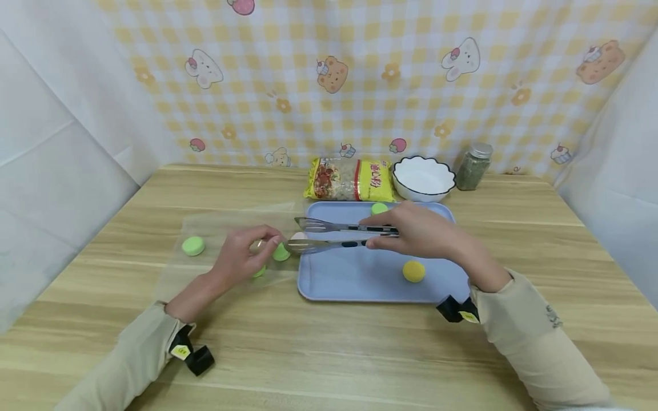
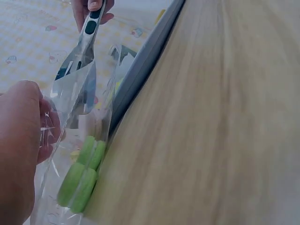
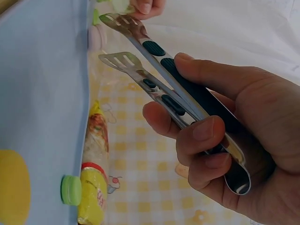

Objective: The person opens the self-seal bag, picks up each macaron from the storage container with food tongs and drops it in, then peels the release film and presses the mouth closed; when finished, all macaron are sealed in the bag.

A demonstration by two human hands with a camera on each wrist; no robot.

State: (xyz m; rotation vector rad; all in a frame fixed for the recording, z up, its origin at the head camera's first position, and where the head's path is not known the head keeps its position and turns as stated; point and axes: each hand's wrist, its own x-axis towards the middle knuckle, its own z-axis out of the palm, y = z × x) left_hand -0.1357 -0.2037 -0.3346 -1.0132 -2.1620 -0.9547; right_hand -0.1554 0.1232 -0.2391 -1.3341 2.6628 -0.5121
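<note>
My left hand [image 1: 245, 251] pinches the edge of a clear plastic bag [image 2: 65, 101] at its mouth. Green macarons [image 2: 78, 185] lie inside the bag, with a pale pink macaron [image 3: 97, 37] near the mouth, by the tray's left edge. Curled around a pair of metal tongs [image 3: 161, 79] with dark grip pads, my right hand [image 1: 418, 228] is over the tray. The tong tips stand apart at the bag's mouth with no macaron visibly clamped. Whether a tip is inside the bag, I cannot tell.
The blue tray [image 1: 354, 279] bears a yellow macaron [image 1: 413, 271] and a green macaron [image 1: 379, 208]. Behind it are a yellow food packet [image 1: 349, 180], a white scalloped bowl [image 1: 424, 177] and a jar of dried herbs [image 1: 474, 166]. Farther left is another green macaron [image 1: 193, 246].
</note>
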